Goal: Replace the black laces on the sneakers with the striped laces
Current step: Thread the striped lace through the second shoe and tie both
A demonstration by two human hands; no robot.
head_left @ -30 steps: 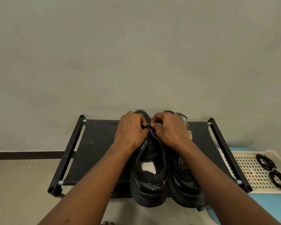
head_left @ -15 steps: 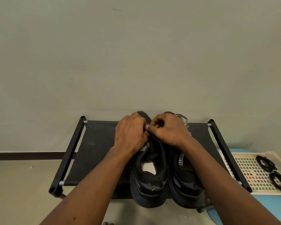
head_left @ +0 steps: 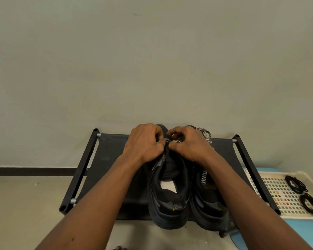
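Black sneakers (head_left: pixel 170 192); black-white striped lace (head_left: pixel 204 134); cream tray (head_left: pixel 257 177); black rack (head_left: pixel 83 168)

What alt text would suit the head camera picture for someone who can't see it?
A left hand and right hand pinch a striped lace over the front of a black sneaker standing beside its mate on a black rack. Coiled black laces lie in a white tray at right.

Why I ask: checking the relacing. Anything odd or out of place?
Nothing damaged or spilled. The black-and-white striped lace lies loose over the right-hand black sneaker, looping beyond its toe and trailing into its opening.
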